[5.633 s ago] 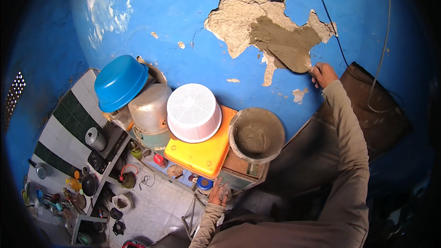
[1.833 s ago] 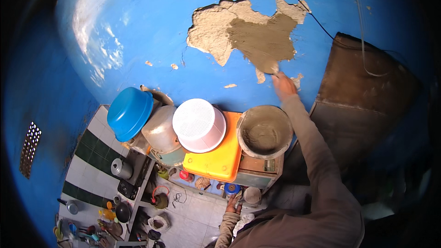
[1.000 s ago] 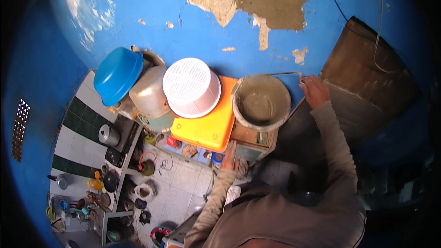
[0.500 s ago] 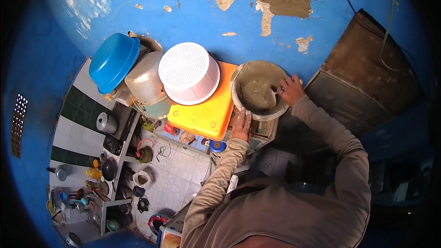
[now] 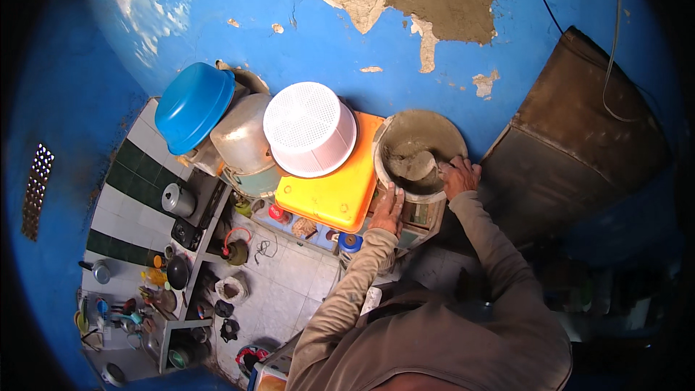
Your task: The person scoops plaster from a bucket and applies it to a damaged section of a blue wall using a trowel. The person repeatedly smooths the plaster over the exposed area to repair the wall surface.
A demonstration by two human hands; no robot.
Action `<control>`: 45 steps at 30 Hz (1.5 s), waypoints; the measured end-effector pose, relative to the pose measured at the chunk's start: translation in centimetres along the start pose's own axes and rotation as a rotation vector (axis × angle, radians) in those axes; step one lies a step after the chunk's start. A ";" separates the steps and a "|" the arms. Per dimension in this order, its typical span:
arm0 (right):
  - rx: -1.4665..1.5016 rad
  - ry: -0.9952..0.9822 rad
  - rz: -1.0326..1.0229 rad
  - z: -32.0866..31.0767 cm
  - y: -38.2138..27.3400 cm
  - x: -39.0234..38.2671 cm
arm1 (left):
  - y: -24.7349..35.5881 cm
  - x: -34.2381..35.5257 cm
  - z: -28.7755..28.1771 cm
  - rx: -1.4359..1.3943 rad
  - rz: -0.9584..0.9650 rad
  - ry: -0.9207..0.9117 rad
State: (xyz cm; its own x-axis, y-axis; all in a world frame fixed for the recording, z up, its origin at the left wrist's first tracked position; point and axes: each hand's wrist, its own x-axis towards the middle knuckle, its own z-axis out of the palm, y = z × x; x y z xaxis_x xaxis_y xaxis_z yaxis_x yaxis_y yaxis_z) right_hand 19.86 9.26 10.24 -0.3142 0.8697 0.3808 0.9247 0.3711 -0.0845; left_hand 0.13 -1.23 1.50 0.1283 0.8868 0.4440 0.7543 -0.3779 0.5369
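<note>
A round, cement-crusted bucket (image 5: 452, 129) with wet grey mortar (image 5: 405, 146) in it stands in front of me. My right hand (image 5: 460, 177) is closed at its right rim, gripping a trowel (image 5: 418, 167) whose rounded, mortar-coated blade lies inside the bucket. Most of the handle is hidden by my fingers. My left hand (image 5: 389, 211) rests against the near left rim, fingers stretched out and holding nothing.
Left of the bucket are a yellow-orange plastic board (image 5: 326, 199), a white strainer basket (image 5: 310, 130) and a blue basin (image 5: 194, 107). A brown panel (image 5: 572, 130) leans at the right. The blue wall ahead has a patch of fresh mortar (image 5: 441, 0).
My right hand has come lower and nearer along the bucket's rim. The trowel blade shows more plainly now, with mortar on it. The whole view has shifted slightly; my left hand stays at the rim.
</note>
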 end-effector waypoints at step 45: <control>1.028 0.397 0.071 -11.4 6.1 1.7 | -0.7 -0.5 -0.4 -0.055 -0.012 -0.068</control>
State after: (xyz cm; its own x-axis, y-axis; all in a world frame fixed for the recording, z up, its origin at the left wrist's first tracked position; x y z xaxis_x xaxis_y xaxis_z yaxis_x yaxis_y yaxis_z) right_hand 27.38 9.34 20.86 -0.0052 0.8017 0.5977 0.2602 0.5782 -0.7733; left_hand -0.75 -1.56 1.21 0.1641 0.9065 0.3890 0.7196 -0.3797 0.5813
